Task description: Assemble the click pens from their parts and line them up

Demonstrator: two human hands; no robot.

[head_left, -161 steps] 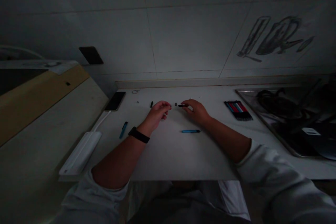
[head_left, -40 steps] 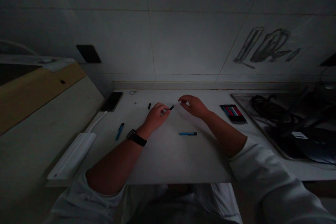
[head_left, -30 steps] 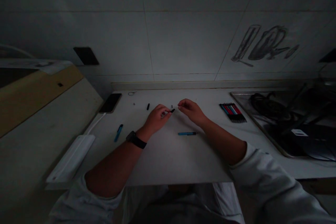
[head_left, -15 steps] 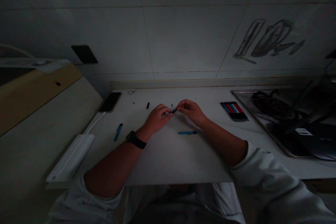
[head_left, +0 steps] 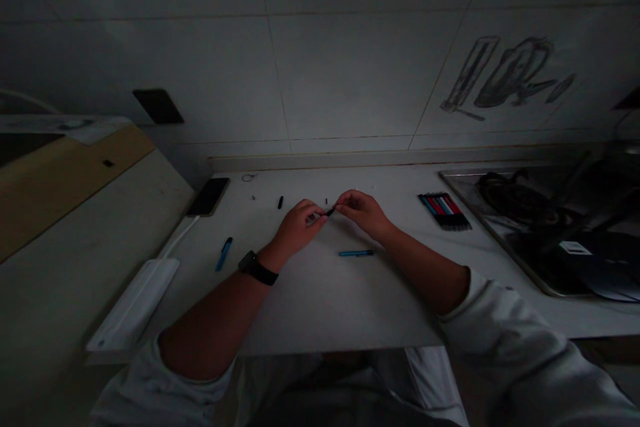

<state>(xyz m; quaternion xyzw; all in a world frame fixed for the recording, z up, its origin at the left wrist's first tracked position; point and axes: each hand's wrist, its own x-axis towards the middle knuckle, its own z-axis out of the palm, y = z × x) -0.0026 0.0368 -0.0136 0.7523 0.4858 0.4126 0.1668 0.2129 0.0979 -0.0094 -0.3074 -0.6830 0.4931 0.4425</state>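
Above the middle of the white table, my left hand (head_left: 301, 222) and my right hand (head_left: 363, 211) meet at a small slim black piece (head_left: 330, 211), each pinching one end of it. It looks like part of a pen, but the light is too dim to be sure. A blue pen (head_left: 356, 253) lies below my right hand. Left of my left wrist rests a blue pen part with a black end (head_left: 225, 254). Beyond my hands are a short black piece (head_left: 281, 202) and a tiny dark bit (head_left: 327, 201).
A phone (head_left: 209, 197) lies at the back left, near a white power strip (head_left: 134, 307) with a cable. At the right is a pack of coloured pens (head_left: 445, 211), beside a metal-rimmed stove (head_left: 500, 233). A thin loop (head_left: 249, 177) lies near the wall.
The whole view has shifted very slightly. Both hands keep their pinch on the black piece, and the things on the table lie as before.
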